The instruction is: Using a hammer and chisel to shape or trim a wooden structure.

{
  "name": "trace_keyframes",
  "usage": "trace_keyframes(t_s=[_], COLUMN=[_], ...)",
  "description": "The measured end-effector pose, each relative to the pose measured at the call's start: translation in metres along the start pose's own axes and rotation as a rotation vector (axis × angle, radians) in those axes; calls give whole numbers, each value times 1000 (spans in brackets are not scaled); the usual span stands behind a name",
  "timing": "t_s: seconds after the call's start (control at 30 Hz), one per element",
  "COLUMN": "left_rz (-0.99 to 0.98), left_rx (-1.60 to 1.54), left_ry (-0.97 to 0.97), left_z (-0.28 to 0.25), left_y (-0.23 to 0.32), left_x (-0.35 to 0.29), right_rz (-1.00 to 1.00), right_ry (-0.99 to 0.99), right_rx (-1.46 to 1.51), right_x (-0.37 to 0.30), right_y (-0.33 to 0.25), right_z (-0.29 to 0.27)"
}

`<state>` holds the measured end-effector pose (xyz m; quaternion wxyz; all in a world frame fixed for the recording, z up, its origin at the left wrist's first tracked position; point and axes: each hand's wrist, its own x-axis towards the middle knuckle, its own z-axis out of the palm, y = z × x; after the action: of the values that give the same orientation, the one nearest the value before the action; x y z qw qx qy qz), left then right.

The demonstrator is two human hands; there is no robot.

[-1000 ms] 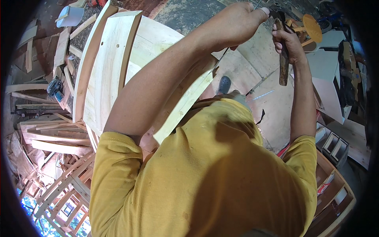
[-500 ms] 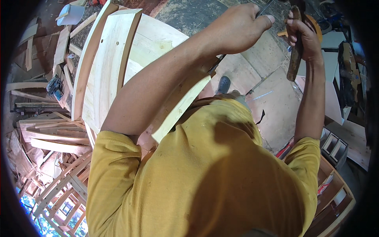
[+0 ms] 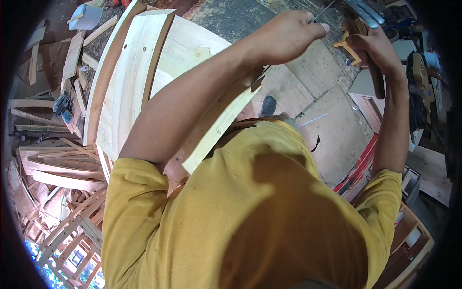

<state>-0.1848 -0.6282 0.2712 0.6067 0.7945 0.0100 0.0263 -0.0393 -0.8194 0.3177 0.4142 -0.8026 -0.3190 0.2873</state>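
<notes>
Metal hammer head (image 3: 366, 15) out beside a bare hand, that's the bit making me wince. Right hand (image 3: 380, 50) has its fingers wrapped round the hammer (image 3: 377, 81), choked up close to the head, tail of the handle poking out below. Left hand (image 3: 293, 38) is curled round a thin metal rod (image 3: 323, 11) that sticks out past the thumb; most of those fingers are tucked under, so can't tell how tight that grip is.

Both hands are up past the far end of the pale wooden piece (image 3: 219, 130). Dark metal shows beside that end too, but can't tell if it's the same rod. If the hammer came across off line, I reckon the thumb would catch it, since the rod's so skinny. A loose hold could let the rod skid and maybe split the end of the wood. Also, there's a grey clog (image 3: 268, 106) on the floor (image 3: 332, 149) just beyond that end, so anything dropped might find toes.
</notes>
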Motion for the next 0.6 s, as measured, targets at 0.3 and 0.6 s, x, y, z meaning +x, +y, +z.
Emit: trace_keyframes(t_s=[0.3, 0.6], left_rz=[-117, -157], left_rx=[-173, -226], left_ry=[-49, -81], left_z=[2, 3], left_y=[0, 5], left_x=[-4, -4], right_rz=[-41, -39], right_ry=[-53, 81], right_rx=[-102, 75], right_x=[1, -7], right_y=[0, 6], right_z=[6, 1])
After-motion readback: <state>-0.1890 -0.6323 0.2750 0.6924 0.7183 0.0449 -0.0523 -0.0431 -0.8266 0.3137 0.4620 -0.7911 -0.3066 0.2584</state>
